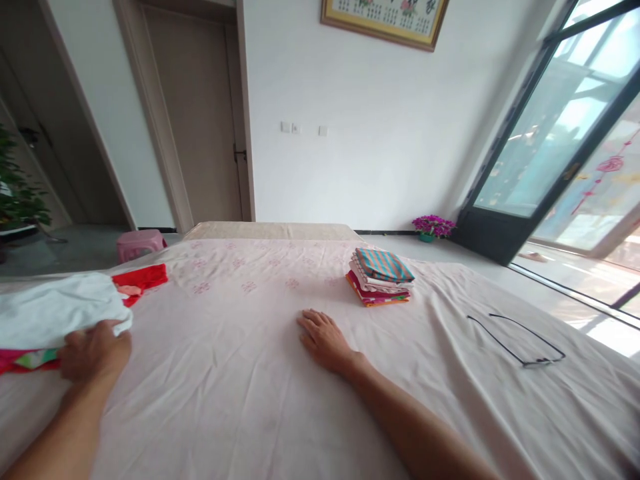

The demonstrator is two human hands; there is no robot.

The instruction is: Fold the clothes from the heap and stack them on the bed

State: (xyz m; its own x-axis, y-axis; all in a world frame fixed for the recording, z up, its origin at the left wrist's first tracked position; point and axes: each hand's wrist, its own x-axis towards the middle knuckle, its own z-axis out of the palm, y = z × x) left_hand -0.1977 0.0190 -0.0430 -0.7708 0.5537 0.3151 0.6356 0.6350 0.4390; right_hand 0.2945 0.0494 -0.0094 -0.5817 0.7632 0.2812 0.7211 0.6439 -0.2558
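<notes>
At the left, my left hand (97, 350) is closed on the near edge of a white cloth (55, 303), its fingertips partly hidden in the fabric. Red cloth (150, 277) and a pink and green patterned cloth (37, 359) stick out from under the white one. My right hand (325, 337) lies palm down with fingers stretched out on the pale pink sheet (240, 393), holding nothing. Beyond it and to the right sits a neat stack of folded cloths (383, 287), topped by a blue and orange striped cloth (385, 265).
Eyeglasses (525, 347) with dark frames rest on the sheet at the right. A pink plastic stool (141, 245) stands on the floor past the left far corner. Purple flowers in a green pot (427, 237) are by the wall, near a glass door (540, 160).
</notes>
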